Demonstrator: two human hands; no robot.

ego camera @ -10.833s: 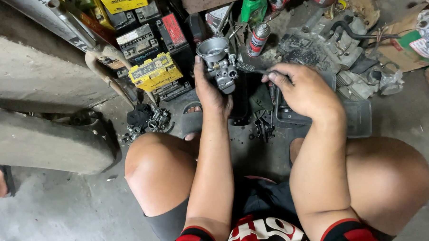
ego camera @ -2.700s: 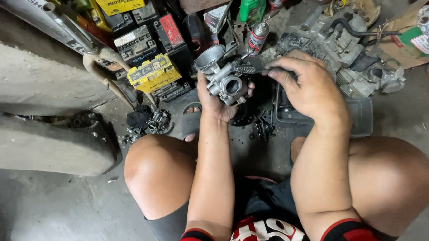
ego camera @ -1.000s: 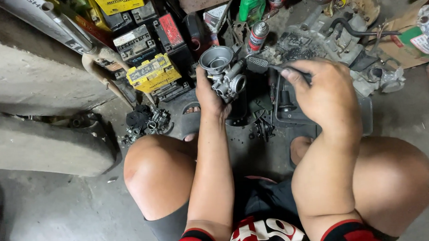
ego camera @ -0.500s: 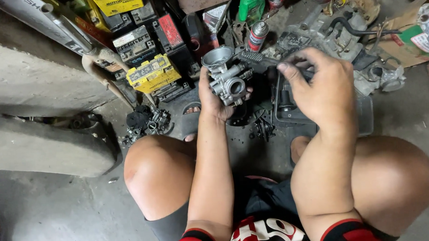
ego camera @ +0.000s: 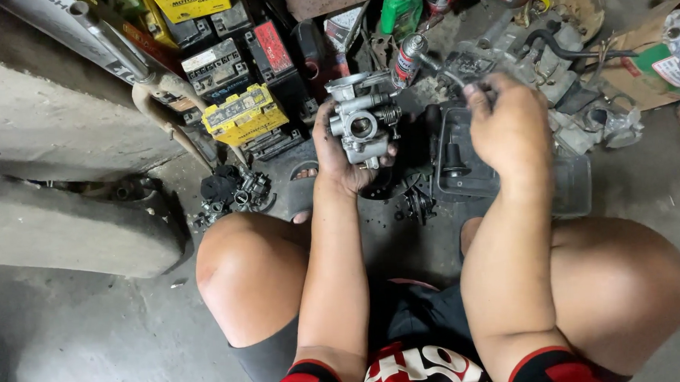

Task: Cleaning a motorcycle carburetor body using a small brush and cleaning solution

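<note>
The carburetor (ego camera: 360,126) sits upright in the left hand (ego camera: 344,157), fingers wrapped round its body, held above the floor before the knees. The right hand (ego camera: 507,129) pinches a thin tool (ego camera: 445,73), tip off to the carburetor's right, clear of it. Beneath lies a black tray (ego camera: 467,168) holding a small black funnel-shaped part (ego camera: 453,158). Half a second ago the right hand was closer to the carburetor; it has since drawn away.

Carburetor (ego camera: 362,126) in left hand (ego camera: 344,157)
</note>
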